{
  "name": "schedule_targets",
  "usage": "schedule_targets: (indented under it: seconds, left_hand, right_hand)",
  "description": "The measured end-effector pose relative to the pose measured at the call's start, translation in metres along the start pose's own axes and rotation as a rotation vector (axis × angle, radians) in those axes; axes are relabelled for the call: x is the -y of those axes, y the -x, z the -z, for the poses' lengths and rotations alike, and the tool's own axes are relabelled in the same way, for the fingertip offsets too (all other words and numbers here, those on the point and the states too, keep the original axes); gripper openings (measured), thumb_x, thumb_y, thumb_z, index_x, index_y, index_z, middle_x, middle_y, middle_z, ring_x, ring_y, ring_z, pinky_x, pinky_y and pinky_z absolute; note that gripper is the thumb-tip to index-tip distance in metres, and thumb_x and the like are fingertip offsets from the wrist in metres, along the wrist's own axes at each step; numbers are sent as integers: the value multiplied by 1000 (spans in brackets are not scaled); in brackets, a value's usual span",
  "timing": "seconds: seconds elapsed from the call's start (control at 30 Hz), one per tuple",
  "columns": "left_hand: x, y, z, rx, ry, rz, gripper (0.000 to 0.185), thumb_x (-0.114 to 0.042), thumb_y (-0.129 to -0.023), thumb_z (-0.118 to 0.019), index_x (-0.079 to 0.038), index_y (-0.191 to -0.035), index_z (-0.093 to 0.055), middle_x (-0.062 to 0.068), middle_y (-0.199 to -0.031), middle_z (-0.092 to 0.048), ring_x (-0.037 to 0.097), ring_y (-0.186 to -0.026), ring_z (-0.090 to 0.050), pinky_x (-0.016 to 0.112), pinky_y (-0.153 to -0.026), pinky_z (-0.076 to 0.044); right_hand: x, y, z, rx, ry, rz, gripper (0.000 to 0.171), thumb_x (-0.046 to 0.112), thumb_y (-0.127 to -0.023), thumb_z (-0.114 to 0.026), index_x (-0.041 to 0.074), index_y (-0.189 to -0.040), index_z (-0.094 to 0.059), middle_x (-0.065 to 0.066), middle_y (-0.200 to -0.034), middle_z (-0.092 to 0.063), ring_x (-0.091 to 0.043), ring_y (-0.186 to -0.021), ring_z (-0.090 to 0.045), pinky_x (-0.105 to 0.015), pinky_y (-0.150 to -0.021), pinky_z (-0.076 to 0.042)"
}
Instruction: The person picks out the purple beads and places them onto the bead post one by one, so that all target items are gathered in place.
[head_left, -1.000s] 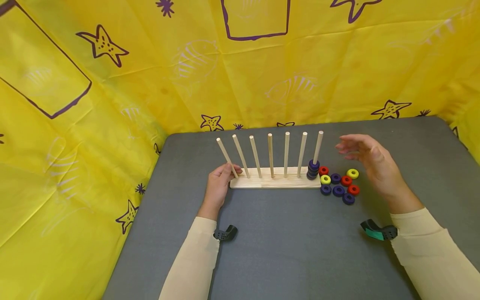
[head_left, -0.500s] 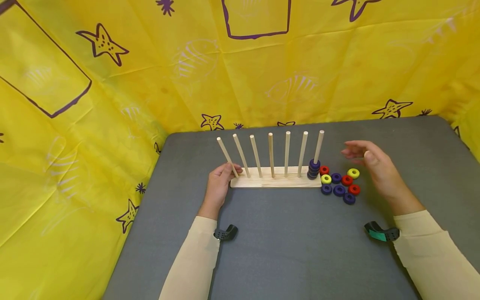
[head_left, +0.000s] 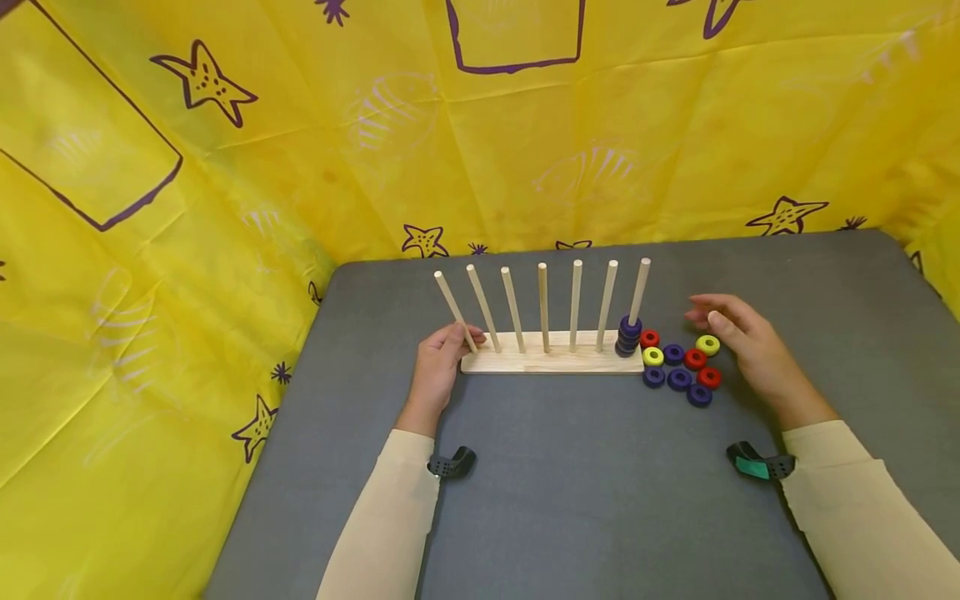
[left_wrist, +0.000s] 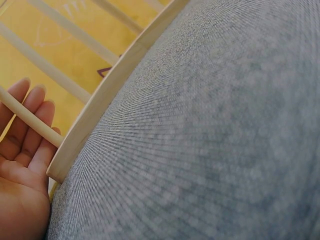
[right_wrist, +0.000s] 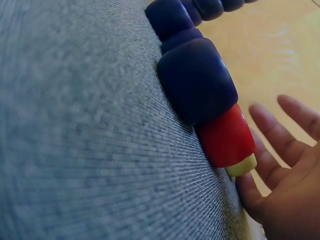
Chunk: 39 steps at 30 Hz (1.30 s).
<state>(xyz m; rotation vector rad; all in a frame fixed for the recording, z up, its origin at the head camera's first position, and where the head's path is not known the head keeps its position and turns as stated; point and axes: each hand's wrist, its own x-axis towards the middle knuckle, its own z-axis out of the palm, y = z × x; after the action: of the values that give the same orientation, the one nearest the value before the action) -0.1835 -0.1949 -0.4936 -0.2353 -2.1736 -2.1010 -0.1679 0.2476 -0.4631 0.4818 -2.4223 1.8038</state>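
A wooden peg rack point(head_left: 551, 362) with a row of upright pegs stands on the grey table. Several dark blue rings point(head_left: 628, 342) are stacked on its rightmost peg. My left hand point(head_left: 437, 367) cups the rack's left end; its thumb lies by the leftmost peg point(left_wrist: 32, 119), and its fingers point(left_wrist: 34, 102) extend loosely behind that peg. Beside the loose rings, my right hand point(head_left: 753, 350) has its fingers spread and holds nothing. Closest to it are a yellow ring point(head_left: 701, 348) and a red ring point(head_left: 716, 381). In the right wrist view, a dark blue ring point(right_wrist: 197, 80) partly hides others.
Loose red, yellow and dark blue rings lie grouped against the rack's right end, among them a yellow ring point(head_left: 647, 359) and a dark blue ring point(head_left: 700, 401). A yellow patterned cloth point(head_left: 495, 167) hangs behind the table point(head_left: 555, 492) and along its left side.
My right hand has come down closer to the table beside the loose rings. The left hand and the rack keep their places, and the rings have not moved.
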Motion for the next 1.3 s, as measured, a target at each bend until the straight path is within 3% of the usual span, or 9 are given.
schedule_targets:
  seconds: [0.23,0.37,0.53,0.63,0.73,1.03,1.3]
  left_hand:
    - [-1,-1,0,-3,-4,-2,40,-39,-99,-50,-5,-99,-70,14,-98,-68,27,-99,-63,40,-90,-48]
    - [-2,-1,0,-8,-17,-5,41,-40,-99,-51,-4,-98,-70,14,-98,-68,28,-99,-63,40,-90,-48]
    - [-3,-2,-1,-6,-11,-9,39,-38,-99,-51,-4,-99,-70,15,-98,-68,29,-99,-63,40,-90,-48]
    - [-2,-2,-1,-4,-6,-8,39,-38,-99,-51,-4,-99,-69,16,-99,-67,29,-99,-63,40,-90,-48]
    - [-2,-1,0,0,3,-5,39,-37,-100,-50,-2,-100,-69,17,-100,-67,30,-100,-62,40,-91,-48]
    - [-6,-1,1,26,51,-9,39,-25,-103,-46,9,-105,-65,26,-103,-64,34,-101,-61,48,-93,-45]
    - [-27,6,-6,35,45,-28,41,-24,-102,-47,15,-104,-61,28,-102,-63,34,-100,-62,52,-92,-44]
  right_hand:
    - [-14,4,-2,57,102,-103,37,18,-100,-52,4,-134,-50,-17,-118,-60,-19,-100,-56,-15,-81,-41]
    - [-18,4,-3,74,188,-161,46,26,-92,-66,13,-134,-51,-8,-121,-59,-16,-101,-53,-18,-79,-41]
    - [-20,3,-7,108,243,-193,51,34,-85,-74,16,-128,-55,-4,-122,-60,-17,-109,-51,-39,-93,-36]
    - [-21,1,-8,128,248,-191,48,33,-84,-75,13,-125,-57,-6,-122,-59,-23,-112,-50,-51,-97,-32]
    - [-23,0,-9,145,270,-173,45,32,-84,-76,12,-121,-60,-6,-122,-57,-27,-115,-46,-56,-98,-29]
    - [-26,0,-10,145,332,-111,36,28,-84,-76,13,-114,-65,-4,-115,-57,-27,-111,-45,-54,-94,-30]
    - [-26,1,-12,132,360,-92,30,28,-85,-75,12,-109,-67,-6,-115,-57,-29,-111,-45,-56,-93,-30]
